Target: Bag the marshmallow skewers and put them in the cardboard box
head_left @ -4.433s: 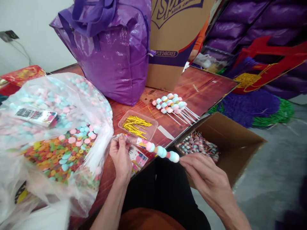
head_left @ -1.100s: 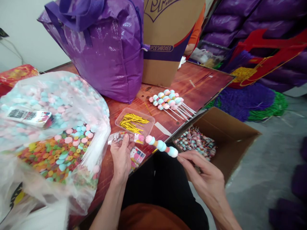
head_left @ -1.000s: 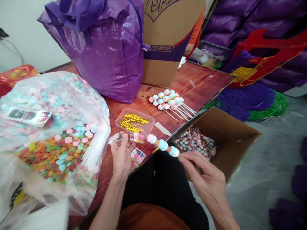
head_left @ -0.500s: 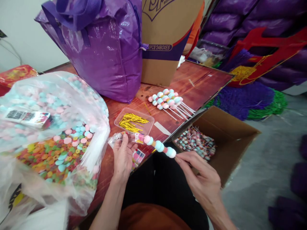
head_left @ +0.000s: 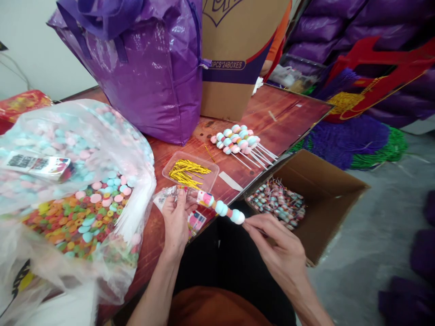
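Observation:
My right hand (head_left: 273, 237) pinches the stick end of a candy skewer (head_left: 222, 208) strung with pale blue, white and reddish sweets. The skewer's far end sits inside the mouth of a clear printed wrapper bag (head_left: 200, 197). My left hand (head_left: 176, 222) is closed on that bag, thumb on top. Just beyond my left hand, a clear plastic tray (head_left: 213, 179) holds gold twist ties (head_left: 186, 172). Finished-looking candy skewers (head_left: 236, 139) lie in a pile on the table, white sticks pointing right. More printed wrappers (head_left: 196, 222) lie under my left hand.
At the left lies a large clear bag (head_left: 136, 145) of loose sweets and white sticks. A purple bag (head_left: 149, 81) and a cardboard carton (head_left: 224, 99) stand at the back of the table. An open box (head_left: 326, 194) of wrapped skewers is below the table's right edge.
My right hand has moved left, pushing the skewer further into the wrapper bag, so its pink end is now inside. My left hand keeps its hold on the bag.

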